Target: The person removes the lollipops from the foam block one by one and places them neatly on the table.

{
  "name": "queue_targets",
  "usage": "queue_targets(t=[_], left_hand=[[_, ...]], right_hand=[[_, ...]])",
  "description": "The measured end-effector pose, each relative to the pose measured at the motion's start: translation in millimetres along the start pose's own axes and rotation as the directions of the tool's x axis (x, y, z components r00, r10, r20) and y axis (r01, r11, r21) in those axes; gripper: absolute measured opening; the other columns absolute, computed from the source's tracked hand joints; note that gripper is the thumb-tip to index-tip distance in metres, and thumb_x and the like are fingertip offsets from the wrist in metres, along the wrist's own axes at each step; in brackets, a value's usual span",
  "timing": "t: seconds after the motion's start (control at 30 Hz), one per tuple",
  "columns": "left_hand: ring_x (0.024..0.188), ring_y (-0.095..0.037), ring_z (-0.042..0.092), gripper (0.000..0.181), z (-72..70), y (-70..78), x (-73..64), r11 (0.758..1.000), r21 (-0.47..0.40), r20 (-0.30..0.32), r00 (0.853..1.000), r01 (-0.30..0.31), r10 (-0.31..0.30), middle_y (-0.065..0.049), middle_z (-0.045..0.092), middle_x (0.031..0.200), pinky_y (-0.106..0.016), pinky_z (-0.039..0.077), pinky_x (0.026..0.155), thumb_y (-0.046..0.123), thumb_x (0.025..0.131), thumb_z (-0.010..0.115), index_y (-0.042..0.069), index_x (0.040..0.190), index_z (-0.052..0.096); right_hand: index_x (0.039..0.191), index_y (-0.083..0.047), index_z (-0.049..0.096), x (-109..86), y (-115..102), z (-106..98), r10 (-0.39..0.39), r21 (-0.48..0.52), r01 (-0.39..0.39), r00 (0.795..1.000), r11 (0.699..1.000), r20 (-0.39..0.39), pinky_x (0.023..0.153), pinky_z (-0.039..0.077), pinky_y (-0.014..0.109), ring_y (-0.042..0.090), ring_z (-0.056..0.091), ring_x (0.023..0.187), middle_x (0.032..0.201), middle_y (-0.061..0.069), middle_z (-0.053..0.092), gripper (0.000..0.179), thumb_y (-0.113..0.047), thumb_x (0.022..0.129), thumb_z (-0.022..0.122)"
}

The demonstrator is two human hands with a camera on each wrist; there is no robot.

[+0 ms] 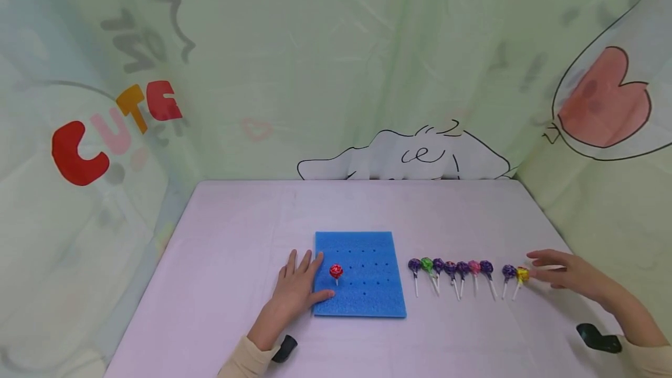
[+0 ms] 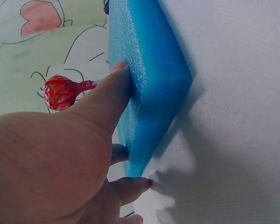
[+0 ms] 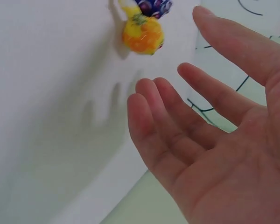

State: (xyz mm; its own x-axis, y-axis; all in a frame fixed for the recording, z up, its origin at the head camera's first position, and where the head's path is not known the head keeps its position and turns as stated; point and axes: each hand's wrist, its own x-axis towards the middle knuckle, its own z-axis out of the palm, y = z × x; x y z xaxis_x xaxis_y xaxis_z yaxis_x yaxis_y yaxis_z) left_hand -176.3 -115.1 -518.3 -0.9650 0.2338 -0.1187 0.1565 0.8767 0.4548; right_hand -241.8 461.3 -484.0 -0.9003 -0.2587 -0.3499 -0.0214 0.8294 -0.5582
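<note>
My left hand (image 1: 295,287) rests on the left edge of a blue foam board (image 1: 370,305), thumb on its top and fingers spread along the side. A red lollipop (image 1: 336,271) stands upright in the foam beside that thumb; in the left wrist view the red lollipop (image 2: 60,92) shows behind the thumb. My right hand (image 1: 572,273) hovers at the right end of a row of lollipops, its fingers loosely extended with nothing between them. Nearest to it lies a yellow lollipop (image 1: 522,275), its orange-yellow wrapper (image 3: 143,35) apart from the fingers in the right wrist view.
Small holes dot the board. Right of it lie several lollipops in a row, among them a green lollipop (image 1: 426,263), a pink lollipop (image 1: 475,266) and a purple lollipop (image 1: 508,272). The white table (image 1: 252,214) is backed by a printed curtain (image 1: 315,74).
</note>
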Motion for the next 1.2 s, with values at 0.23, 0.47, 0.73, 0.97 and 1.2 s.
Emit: queue_targets(t=[0.23,0.47,0.73,0.97,1.2], left_hand=[[0.152,-0.051,0.01,0.088,0.9,-0.5,0.5,1.0,0.003,0.0,1.0,0.001,-0.001,-0.022,0.029,0.163,-0.068,0.02,0.118,0.051,0.088,0.071,0.011,0.157,0.034],[0.152,-0.052,0.011,0.087,0.8,-0.3,-0.1,1.0,0.006,-0.006,1.0,-0.007,0.007,-0.022,0.03,0.163,-0.068,0.021,0.118,0.051,0.088,0.071,0.01,0.156,0.035],[0.152,-0.051,0.011,0.087,-0.3,-0.8,0.6,1.0,0.012,-0.003,1.0,-0.011,0.011,-0.022,0.03,0.163,-0.068,0.02,0.118,0.051,0.088,0.071,0.01,0.156,0.035],[0.152,-0.052,0.011,0.087,-0.6,-0.6,0.0,1.0,0.003,-0.001,1.0,-0.015,0.015,-0.022,0.029,0.163,-0.068,0.02,0.118,0.051,0.088,0.071,0.009,0.156,0.035],[0.152,-0.052,0.011,0.087,-0.2,-1.1,0.3,1.0,0.002,-0.004,1.0,-0.014,0.014,-0.023,0.03,0.162,-0.068,0.021,0.118,0.051,0.088,0.071,0.01,0.156,0.035]], right_hand=[[0.144,0.007,0.041,-4.8,-21.0,4.8,-0.038,-0.022,0.036,0.996,0.999,-0.078,0.076,0.059,0.038,0.042,0.064,0.108,0.137,0.038,0.05,0.061,-0.033,0.102,0.058],[0.146,0.001,0.043,-2.3,-44.3,14.1,-0.121,-0.044,0.115,0.98,0.992,-0.161,0.077,0.06,0.035,0.042,0.061,0.112,0.138,0.033,0.053,0.059,-0.031,0.1,0.062],[0.144,-0.004,0.047,2.7,-73.3,30.5,-0.201,-0.011,0.204,0.952,0.979,-0.231,0.074,0.055,0.018,0.005,0.063,0.11,0.138,0.027,0.055,0.056,-0.03,0.098,0.066],[0.143,-0.007,0.05,9.0,-98.8,47.2,-0.26,-0.017,0.264,0.932,0.964,-0.252,0.077,0.054,0.016,0.004,0.064,0.108,0.136,0.023,0.059,0.054,-0.026,0.096,0.07],[0.143,-0.008,0.051,11.8,-122.4,64.4,-0.273,0.014,0.287,0.926,0.958,-0.26,0.082,0.054,0.016,0.019,0.066,0.111,0.135,0.019,0.061,0.055,-0.028,0.095,0.07]])
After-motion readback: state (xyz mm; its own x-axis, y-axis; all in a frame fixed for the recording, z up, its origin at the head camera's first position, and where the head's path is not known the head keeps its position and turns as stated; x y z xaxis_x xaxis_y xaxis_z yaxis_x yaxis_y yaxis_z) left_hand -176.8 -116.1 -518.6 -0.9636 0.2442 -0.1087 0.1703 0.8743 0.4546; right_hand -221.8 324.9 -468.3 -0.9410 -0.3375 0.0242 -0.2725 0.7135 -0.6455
